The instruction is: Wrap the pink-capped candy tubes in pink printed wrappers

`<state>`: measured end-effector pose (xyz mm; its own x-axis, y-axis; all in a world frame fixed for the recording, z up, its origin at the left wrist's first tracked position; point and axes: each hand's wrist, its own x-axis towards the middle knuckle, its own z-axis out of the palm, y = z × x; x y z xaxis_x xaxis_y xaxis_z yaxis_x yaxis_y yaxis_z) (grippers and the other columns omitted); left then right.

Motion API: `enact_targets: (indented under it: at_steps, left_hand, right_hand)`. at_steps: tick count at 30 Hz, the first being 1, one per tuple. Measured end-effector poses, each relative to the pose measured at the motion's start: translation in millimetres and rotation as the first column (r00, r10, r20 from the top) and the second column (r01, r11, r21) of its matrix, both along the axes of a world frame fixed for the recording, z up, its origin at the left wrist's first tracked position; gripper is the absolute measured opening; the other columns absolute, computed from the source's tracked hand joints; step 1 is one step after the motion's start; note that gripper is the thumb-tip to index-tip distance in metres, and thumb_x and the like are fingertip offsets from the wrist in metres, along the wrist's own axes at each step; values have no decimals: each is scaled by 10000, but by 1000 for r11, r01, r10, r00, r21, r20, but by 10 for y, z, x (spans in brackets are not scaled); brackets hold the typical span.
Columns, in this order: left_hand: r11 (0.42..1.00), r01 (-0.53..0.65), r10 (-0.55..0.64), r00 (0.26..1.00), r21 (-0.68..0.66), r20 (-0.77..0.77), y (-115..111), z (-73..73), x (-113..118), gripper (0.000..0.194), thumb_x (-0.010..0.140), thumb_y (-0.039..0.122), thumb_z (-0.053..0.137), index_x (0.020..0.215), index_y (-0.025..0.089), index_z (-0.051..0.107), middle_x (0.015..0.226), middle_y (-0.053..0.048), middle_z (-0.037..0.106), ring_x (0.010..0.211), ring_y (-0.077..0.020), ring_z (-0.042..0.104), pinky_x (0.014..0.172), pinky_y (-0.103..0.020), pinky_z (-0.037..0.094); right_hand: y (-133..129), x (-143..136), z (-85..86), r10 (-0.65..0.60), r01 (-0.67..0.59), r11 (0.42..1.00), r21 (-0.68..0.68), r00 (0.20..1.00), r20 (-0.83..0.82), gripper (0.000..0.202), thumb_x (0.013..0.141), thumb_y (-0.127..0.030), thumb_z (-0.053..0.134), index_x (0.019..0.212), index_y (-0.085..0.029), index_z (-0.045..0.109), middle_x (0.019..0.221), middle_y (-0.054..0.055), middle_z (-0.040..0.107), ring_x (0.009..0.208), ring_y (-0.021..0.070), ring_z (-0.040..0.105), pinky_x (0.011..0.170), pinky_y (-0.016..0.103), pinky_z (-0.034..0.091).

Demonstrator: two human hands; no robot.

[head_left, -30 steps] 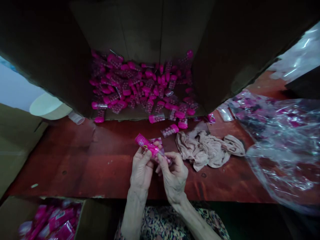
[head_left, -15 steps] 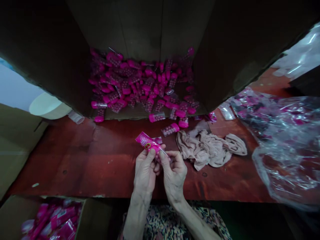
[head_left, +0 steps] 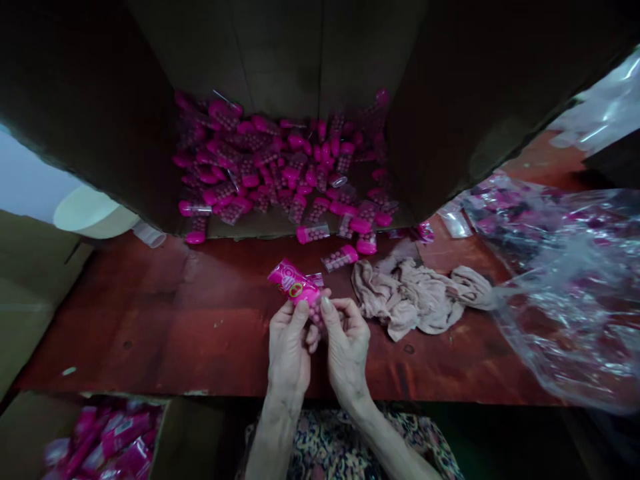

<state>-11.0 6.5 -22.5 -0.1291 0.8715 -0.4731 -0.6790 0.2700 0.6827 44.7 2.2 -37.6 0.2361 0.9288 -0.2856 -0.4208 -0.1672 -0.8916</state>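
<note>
Both hands meet over the red tabletop around a bright pink printed wrapper point(head_left: 289, 276), which points up and to the left. Pink balls of a small candy tube point(head_left: 315, 312) show at the wrapper's lower end. My left hand point(head_left: 290, 350) is closed on the wrapper, thumb on top. The thumb and fingers of my right hand point(head_left: 349, 350) are closed at the balls' end; its fingertips are partly hidden. Just beyond the hands lie a pink-capped clear tube of balls point(head_left: 340, 258) and a small pink wrapper piece point(head_left: 315, 279).
A large cardboard box point(head_left: 283, 47) on its side holds many pink-capped tubes point(head_left: 270, 157). To the right are a crumpled beige cloth point(head_left: 420, 300) and a clear plastic bag point(head_left: 565, 300). An open carton point(head_left: 167, 433) with pink packets stands lower left, a pale bowl point(head_left: 93, 212) upper left.
The wrapper has turned slightly and looks rounder, with more of the pink balls visible. My right hand has shifted a little left. The clear bag's near edge has moved left toward the cloth.
</note>
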Motion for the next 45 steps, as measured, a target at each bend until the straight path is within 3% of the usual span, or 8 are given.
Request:
enact_targets:
  at_steps: [9,16,21,26,32,36,39,45]
  left_hand:
    - [1000,23,-22,997,9,-75,-23,41,19,178,703,268,681,820,137,709,842,-115,717,403,-5,310,373,-140,261]
    - [999,-13,15,999,32,-48,-11,90,0,212,749,297,639,870,139,713,842,-110,702,404,8,265,346,-114,218]
    - [997,-72,75,995,37,-69,11,122,-92,195,717,288,671,831,137,722,760,-95,700,413,6,309,364,-98,264]
    - [1000,19,-18,996,7,-84,-14,126,-101,173,714,249,677,838,138,723,799,-112,706,401,24,300,356,-83,229]
    - [1000,11,-9,994,19,-113,-80,137,-27,176,729,255,661,854,141,709,808,-101,708,378,21,287,334,-95,217]
    - [999,-34,33,992,-7,-123,-129,139,-15,134,704,252,687,776,142,712,542,3,615,388,9,328,362,-86,255]
    - [1000,-7,7,996,-3,-94,-142,128,-76,157,715,271,677,800,142,704,515,21,583,373,0,343,346,-101,266]
    - [996,-21,31,993,88,-111,-137,160,-212,176,768,288,614,863,152,675,847,-71,698,321,-22,406,265,-167,288]
  right_hand:
    - [-52,17,-24,-118,106,992,65,967,227,205,776,-368,625,760,-187,529,597,-48,545,426,69,508,379,157,438]
    - [-30,18,103,9,-8,1000,16,999,-33,187,822,-363,573,766,-201,497,529,-61,561,420,90,557,392,170,463]
    - [-138,-21,109,141,-147,987,69,986,89,185,832,-311,569,976,-199,540,829,19,660,687,124,647,618,210,533]
    - [-167,-2,80,56,-64,997,45,987,152,146,834,-297,569,943,-201,555,853,23,652,771,129,635,627,187,519]
    - [-162,-3,112,76,-74,997,31,993,-89,134,823,-294,583,908,-202,535,763,-8,636,601,104,615,536,198,515]
    - [-219,12,109,-18,0,995,99,983,184,117,821,-248,594,918,-194,557,834,15,640,707,102,619,619,179,515]
    - [-215,30,121,78,-101,989,109,977,197,117,839,-255,573,934,-196,540,770,3,643,574,86,604,514,170,504]
    - [-122,21,202,361,-354,932,85,926,-106,139,842,-309,563,871,-184,509,482,-74,547,345,63,494,339,140,419]
